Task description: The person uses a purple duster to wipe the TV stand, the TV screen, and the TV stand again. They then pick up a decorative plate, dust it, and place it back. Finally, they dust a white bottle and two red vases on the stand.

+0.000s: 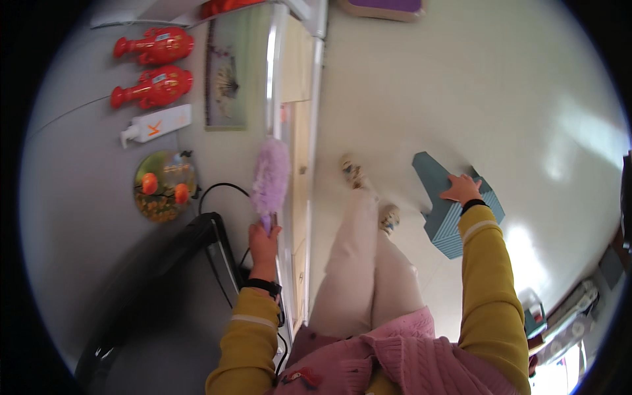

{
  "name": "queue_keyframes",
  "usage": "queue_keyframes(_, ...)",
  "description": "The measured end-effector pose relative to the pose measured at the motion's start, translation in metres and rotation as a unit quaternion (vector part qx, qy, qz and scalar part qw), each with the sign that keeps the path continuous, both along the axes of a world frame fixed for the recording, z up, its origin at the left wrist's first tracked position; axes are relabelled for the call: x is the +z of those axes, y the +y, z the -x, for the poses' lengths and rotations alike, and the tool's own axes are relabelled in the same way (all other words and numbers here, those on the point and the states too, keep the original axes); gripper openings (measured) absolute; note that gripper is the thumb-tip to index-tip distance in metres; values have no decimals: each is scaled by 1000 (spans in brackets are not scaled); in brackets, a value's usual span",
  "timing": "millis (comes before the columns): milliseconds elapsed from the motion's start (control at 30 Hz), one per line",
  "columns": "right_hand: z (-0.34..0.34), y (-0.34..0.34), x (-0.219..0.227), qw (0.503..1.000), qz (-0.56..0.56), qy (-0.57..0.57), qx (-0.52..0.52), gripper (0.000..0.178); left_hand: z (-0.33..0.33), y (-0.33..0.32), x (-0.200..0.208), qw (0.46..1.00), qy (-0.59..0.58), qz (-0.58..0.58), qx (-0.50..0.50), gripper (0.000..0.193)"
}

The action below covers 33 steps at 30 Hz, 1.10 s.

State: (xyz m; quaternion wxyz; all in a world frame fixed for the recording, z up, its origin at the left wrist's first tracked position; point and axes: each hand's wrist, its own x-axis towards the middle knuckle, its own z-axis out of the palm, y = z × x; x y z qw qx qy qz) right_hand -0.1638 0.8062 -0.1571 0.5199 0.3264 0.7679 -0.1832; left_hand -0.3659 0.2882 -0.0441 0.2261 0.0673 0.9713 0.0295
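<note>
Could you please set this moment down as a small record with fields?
left hand: left hand grips the handle of a purple fluffy duster, held over the cabinet top
right hand: right hand rests flat on a teal box standing on the floor
on the wall: two red lobster ornaments, white pump bottle, round plaque with oranges
nearby: black screen, black cable
</note>
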Motion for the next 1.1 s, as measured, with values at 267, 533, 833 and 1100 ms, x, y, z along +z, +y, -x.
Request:
queue_keyframes(267, 117, 36, -15, 999, 26, -6, 31, 73, 5, 16, 19, 998, -54, -8, 34, 38)
queue_keyframes(533, 183, 47, -20, 995, 5, 70, 77, 49, 2, 23, 18, 999, -36, 19, 18, 35)
queue_keyframes(833, 3, -65, 61, 927, -76, 366, -26, 13, 5, 27, 20, 998, -62, 27, 20, 33)
queue_keyframes(1100, -209, -146, 140, 913, 227, -261, -215, 29, 4, 34, 20, 998, -49, 22, 43, 31)
